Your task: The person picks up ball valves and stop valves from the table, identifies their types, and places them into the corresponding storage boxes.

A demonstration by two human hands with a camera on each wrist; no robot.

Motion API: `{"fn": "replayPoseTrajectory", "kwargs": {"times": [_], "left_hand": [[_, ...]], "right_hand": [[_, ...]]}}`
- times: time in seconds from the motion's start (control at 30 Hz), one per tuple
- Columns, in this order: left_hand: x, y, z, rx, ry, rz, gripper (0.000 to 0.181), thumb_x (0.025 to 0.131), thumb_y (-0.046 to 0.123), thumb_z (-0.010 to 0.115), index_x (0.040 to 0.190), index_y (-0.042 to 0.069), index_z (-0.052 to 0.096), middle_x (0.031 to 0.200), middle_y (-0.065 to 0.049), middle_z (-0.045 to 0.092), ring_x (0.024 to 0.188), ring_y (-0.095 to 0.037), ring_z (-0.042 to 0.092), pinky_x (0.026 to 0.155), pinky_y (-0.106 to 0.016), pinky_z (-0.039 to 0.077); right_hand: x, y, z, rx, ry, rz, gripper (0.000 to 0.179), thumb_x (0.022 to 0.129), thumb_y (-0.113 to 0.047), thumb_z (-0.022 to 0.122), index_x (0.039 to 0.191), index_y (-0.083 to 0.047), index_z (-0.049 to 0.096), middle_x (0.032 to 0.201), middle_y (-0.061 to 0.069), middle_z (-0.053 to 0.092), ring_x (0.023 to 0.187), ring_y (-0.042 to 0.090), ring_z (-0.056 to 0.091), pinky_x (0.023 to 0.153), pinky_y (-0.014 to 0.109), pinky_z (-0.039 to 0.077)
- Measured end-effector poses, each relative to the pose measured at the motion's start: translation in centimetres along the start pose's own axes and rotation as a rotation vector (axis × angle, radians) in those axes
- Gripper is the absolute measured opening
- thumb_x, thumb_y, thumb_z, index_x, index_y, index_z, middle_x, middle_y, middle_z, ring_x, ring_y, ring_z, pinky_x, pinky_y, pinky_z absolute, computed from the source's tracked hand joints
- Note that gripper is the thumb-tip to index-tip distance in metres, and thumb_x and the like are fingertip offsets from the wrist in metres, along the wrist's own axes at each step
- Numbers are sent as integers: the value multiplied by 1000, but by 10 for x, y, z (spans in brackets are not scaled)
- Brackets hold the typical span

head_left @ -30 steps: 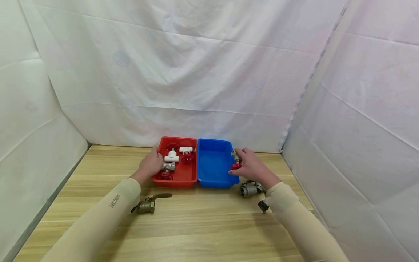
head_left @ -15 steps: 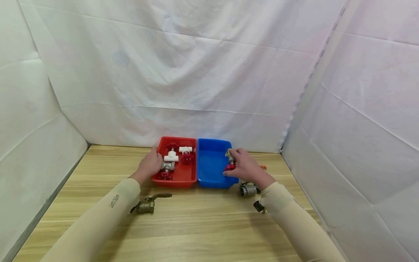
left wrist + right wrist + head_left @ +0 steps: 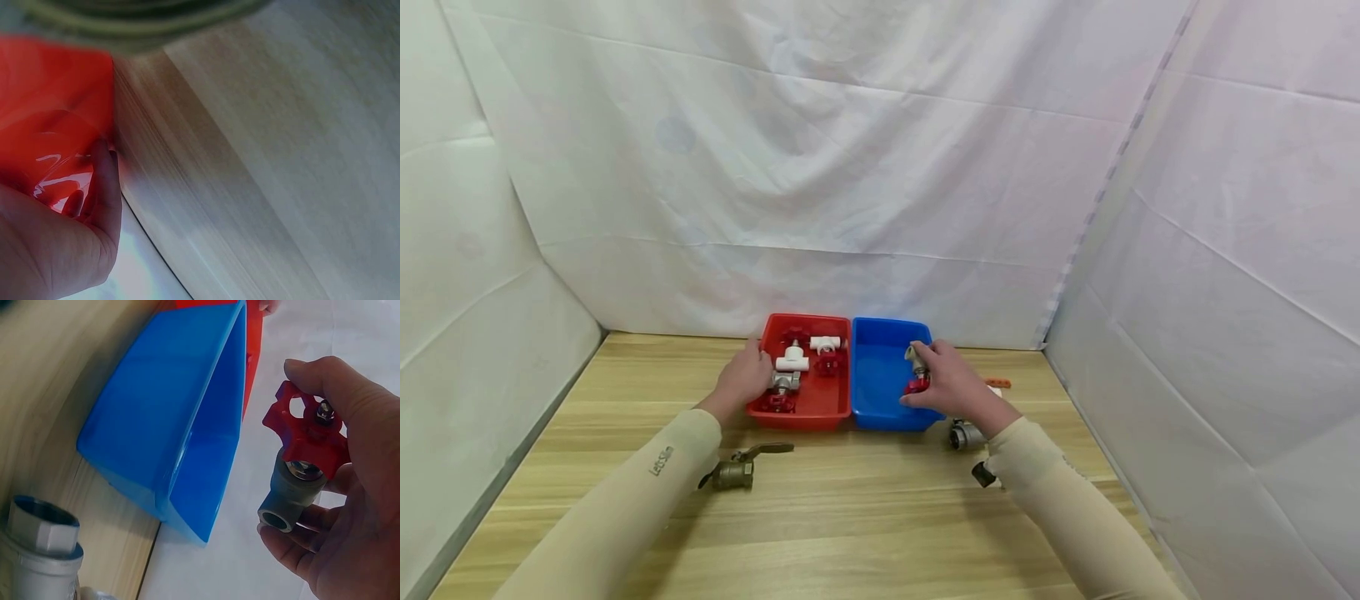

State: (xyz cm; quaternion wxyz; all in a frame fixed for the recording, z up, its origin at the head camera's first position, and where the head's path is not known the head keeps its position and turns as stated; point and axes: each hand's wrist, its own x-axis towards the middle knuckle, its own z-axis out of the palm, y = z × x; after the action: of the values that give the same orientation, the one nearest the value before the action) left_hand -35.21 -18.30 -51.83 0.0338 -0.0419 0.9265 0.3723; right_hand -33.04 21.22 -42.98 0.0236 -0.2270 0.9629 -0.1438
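Observation:
Over the right part of the blue tray (image 3: 882, 371), my right hand (image 3: 958, 385) holds a valve with a red handwheel (image 3: 306, 428) and a grey-beige body (image 3: 294, 487). The thumb presses the handwheel while the fingers curl around the body's far side. My left hand (image 3: 745, 379) grips the left side of the red tray (image 3: 811, 412); its fingers touch the outer wall (image 3: 56, 106) in the left wrist view. Inside the red tray lie white tee-shaped valves (image 3: 792, 360) with red handwheels and a silver valve (image 3: 785, 383), also with a red wheel.
A brass lever ball valve (image 3: 733, 473) lies before the red tray. Right of the blue tray are a metal coupling-like fitting (image 3: 966, 435), a black-ended piece (image 3: 982, 474) and an orange handle (image 3: 998, 383), partly behind my right arm. White cloth surrounds the wooden table (image 3: 850, 517).
My right hand has moved left with the valve, from the blue tray's right rim to over its inside. The orange handle has come into sight. My left hand has stayed in place.

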Motion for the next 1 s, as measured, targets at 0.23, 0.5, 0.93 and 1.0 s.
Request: {"fn": "replayPoseTrajectory", "kwargs": {"times": [0.23, 0.5, 0.93, 1.0], "left_hand": [[12, -8, 1, -16, -5, -1, 60, 115, 27, 32, 163, -10, 27, 149, -36, 54, 130, -50, 61, 109, -69, 51], [9, -8, 0, -32, -17, -1, 62, 116, 28, 32, 165, -8, 25, 151, -35, 53, 130, -47, 62, 110, -67, 52], [-2, 1, 0, -16, 12, 19, 59, 117, 26, 28, 164, -9, 25, 151, -34, 54, 131, -46, 61, 113, -67, 50], [-3, 2, 0, -14, 14, 18, 59, 117, 26, 28, 164, -9, 26, 150, -34, 55, 130, -46, 61, 112, -67, 51]], "right_hand": [[2, -11, 2, 7, 4, -13, 99, 88, -52, 93, 166, -14, 46, 136, 13, 58, 116, 28, 57, 89, 46, 61], [7, -25, 4, -16, -2, -30, 107, 89, -54, 91, 172, -13, 38, 143, 15, 57, 119, 28, 58, 93, 45, 62], [13, -40, 4, -12, -8, -49, 109, 89, -62, 88, 173, -16, 37, 147, 13, 55, 121, 25, 58, 97, 43, 61], [13, -42, 4, -8, -9, -46, 108, 89, -61, 88, 173, -16, 38, 148, 13, 55, 124, 26, 58, 97, 44, 62]]}}
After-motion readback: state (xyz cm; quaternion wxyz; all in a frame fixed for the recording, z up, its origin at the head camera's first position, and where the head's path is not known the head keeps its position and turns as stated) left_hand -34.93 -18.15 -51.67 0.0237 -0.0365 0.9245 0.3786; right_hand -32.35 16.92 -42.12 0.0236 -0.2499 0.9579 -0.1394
